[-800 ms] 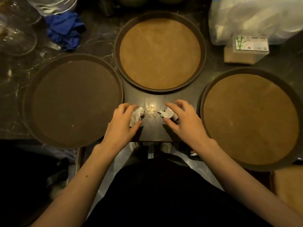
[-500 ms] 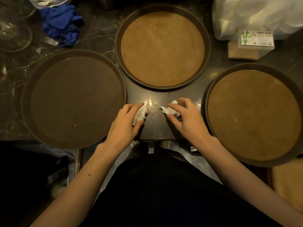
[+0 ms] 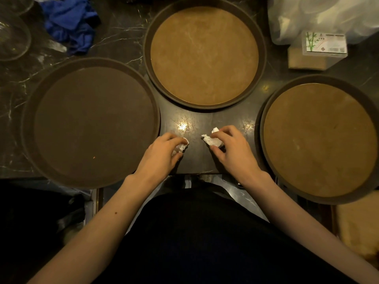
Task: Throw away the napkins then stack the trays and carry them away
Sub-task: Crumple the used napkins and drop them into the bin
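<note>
Each napkin's right under its own hand: left hand (image 3: 162, 152) fingers curled on the left napkin (image 3: 181, 146), right hand (image 3: 231, 148) pinching the right napkin (image 3: 212, 140), both mid-counter

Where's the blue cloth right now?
Head view, far left: the blue cloth lies crumpled on the dark counter, beyond the left tray, beside the middle tray.

Small white cardboard box (image 3: 324, 42) at the far right of the dark marble worktop (image 3: 114, 35): printed label with a green bamboo drawing on its left.
Lettering on that label: a few lines of small print, too small and blurred to read.
Elsewhere: no readable writing.
</note>
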